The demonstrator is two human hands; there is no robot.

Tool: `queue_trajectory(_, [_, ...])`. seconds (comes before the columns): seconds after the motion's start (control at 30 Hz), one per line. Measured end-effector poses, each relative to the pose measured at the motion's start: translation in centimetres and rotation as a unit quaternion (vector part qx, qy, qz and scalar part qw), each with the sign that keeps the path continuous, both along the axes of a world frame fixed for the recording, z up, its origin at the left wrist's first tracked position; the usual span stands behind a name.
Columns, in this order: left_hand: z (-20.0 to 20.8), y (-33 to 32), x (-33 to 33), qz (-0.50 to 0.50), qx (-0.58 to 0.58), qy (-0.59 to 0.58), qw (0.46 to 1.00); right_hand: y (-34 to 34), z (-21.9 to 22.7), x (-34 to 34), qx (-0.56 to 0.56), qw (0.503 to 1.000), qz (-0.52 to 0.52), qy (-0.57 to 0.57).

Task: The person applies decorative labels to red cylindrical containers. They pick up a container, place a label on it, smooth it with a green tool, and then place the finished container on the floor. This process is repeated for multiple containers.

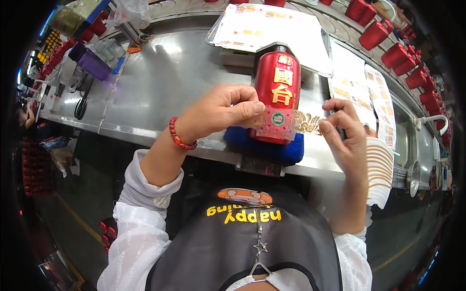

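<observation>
- Watching remotely, I judged that the clear patterned strip (pixel 278 120) could crease or skew if pulled unevenly.
- The left hand (pixel 221 105) pinched its left end; whether the right hand (pixel 346 133), fingers curled near the other end, gripped it, I couldn't tell.
- The red bottle (pixel 276 80) (glossy, perhaps slippery) was above frame centre, neck toward the top edge, long axis near vertical; the strip's ran crosswise.

Red bottle (pixel 266 86): large gold characters (pixel 283 76) down front. Strip (pixel 290 125) across bottle's lower part: green round emblem (pixel 277 119), lettering too small. Black apron (pixel 228 254) below bottle: yellow lettering (pixel 252 216), upside down.
</observation>
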State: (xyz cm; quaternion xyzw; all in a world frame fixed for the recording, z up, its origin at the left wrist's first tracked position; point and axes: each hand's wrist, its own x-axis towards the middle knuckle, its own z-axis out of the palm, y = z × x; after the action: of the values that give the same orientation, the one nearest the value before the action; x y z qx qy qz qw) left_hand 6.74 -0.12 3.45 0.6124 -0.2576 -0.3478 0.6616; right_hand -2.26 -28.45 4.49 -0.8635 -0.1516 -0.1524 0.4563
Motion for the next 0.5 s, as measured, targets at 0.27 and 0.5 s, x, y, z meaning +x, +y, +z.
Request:
queue_trajectory(0.27, [-1.8,0.2,0.4,0.025,0.040,-0.044,0.998,0.4,-3.6,-0.7,0.040,0.997,-0.049,0.052])
queue_trajectory(0.5, [-2.3,0.3,0.5,0.037,0.023,-0.019,0.999,0.4,-4.1,-0.2,0.056,0.996,-0.047,0.050])
